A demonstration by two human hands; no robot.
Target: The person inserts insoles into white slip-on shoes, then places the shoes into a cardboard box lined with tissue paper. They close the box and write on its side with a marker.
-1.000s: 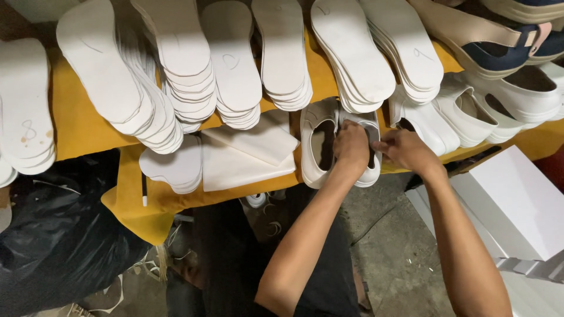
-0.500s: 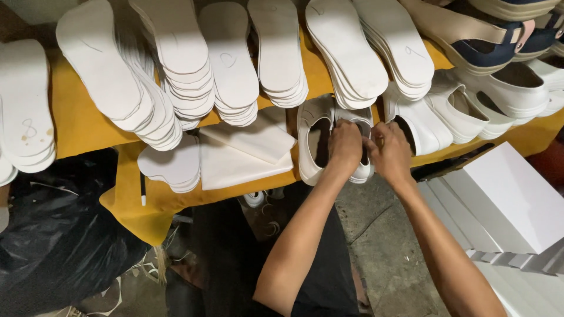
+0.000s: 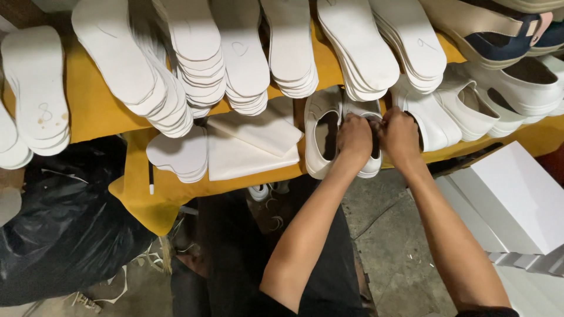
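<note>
A: Where is the shoe being worked on?

B: It is a white slip-on shoe of smooth leather-like material [image 3: 369, 141], at the near edge of the yellow-covered table [image 3: 94, 105], right of centre. Its twin, a second white slip-on shoe [image 3: 322, 132], touches it on the left.

A: And the hands?

B: Both are on that right-hand shoe. The left hand [image 3: 354, 138] has its fingers curled together over the opening, pinching the collar. The right hand [image 3: 399, 136] is bunched at the right rim, fingers closed on the upper's edge.

A: How would it handle?

B: Light, I judge, with a soft, pliable upper and a stiffer sole. The smooth surface may be a little slippery, so the collar rim looks like the sound place to grip.

A: What can't you see?

B: The fingertips go inside the opening, so whether they press anything in there is hidden. The shoe's far end sits under the stacks of flat white insoles [image 3: 358, 47]. The white cardboard box [image 3: 517, 194], near right, is cut off.
</note>
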